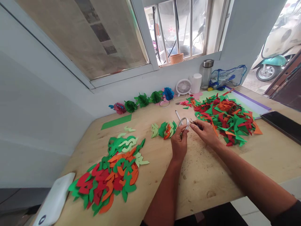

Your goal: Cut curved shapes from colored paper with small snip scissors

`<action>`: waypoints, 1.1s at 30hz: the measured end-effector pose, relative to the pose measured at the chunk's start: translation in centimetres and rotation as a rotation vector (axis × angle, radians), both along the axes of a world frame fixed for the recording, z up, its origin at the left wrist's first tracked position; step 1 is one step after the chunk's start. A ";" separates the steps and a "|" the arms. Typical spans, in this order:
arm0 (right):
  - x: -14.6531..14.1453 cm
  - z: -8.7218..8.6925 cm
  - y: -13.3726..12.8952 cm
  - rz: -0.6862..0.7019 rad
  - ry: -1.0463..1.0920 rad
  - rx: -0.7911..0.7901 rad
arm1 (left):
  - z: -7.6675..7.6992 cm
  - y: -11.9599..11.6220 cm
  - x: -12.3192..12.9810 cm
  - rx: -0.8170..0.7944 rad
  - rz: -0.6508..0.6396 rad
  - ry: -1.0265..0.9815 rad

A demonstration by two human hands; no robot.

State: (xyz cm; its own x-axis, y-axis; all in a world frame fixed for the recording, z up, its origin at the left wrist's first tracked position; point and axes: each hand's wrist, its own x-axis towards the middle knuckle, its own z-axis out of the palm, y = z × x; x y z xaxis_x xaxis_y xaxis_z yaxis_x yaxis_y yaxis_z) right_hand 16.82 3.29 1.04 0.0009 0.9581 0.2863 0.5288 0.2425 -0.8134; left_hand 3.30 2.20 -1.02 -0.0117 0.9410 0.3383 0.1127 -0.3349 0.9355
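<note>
My left hand [180, 140] is closed around a narrow white tape roll [187, 121], held upright above the table. Close by on the right, my right hand [205, 131] has its thumb and fingers at the roll's edge. A small dark pointed tool [198, 126] pokes out of that hand; the fingers hide most of it, and it may be scissors. Just left of my left hand lie green, orange and pale green paper cutouts [162, 130]. Behind the roll a white pen [177, 115] rests on the wood.
A heap of curved paper cutouts [110, 174] covers the left side. Red, green and orange scraps [227, 117] pile up at right, beside a black phone [283, 125]. Paper flowers [142, 99], a white fan [183, 87] and a glass bottle [206, 75] line the wall.
</note>
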 end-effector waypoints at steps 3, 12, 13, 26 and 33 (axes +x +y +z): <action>-0.2 -0.1 -0.1 0.011 0.025 0.005 | 0.0 0.0 0.1 0.013 0.003 0.009; -0.2 -0.4 0.1 -0.001 0.085 0.026 | 0.2 -0.4 0.4 0.003 -0.011 0.014; -0.1 -0.5 0.2 -0.010 0.077 0.032 | 0.2 -0.4 0.4 -0.009 -0.009 0.014; 2.4 -0.4 1.2 -0.322 -0.638 -0.170 | -0.4 0.0 0.2 -0.090 0.051 0.142; 2.3 0.8 0.8 -0.290 -0.786 -0.294 | -0.8 0.0 0.2 -0.049 -0.021 0.553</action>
State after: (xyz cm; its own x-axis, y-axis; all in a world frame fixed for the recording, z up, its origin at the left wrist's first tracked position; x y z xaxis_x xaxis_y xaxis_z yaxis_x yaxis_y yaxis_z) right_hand 19.13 4.10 1.88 0.1616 0.9856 0.0489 0.9689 -0.1490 -0.1978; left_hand 3.48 2.18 -1.79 0.1743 0.9538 0.2448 0.5855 -0.3003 0.7530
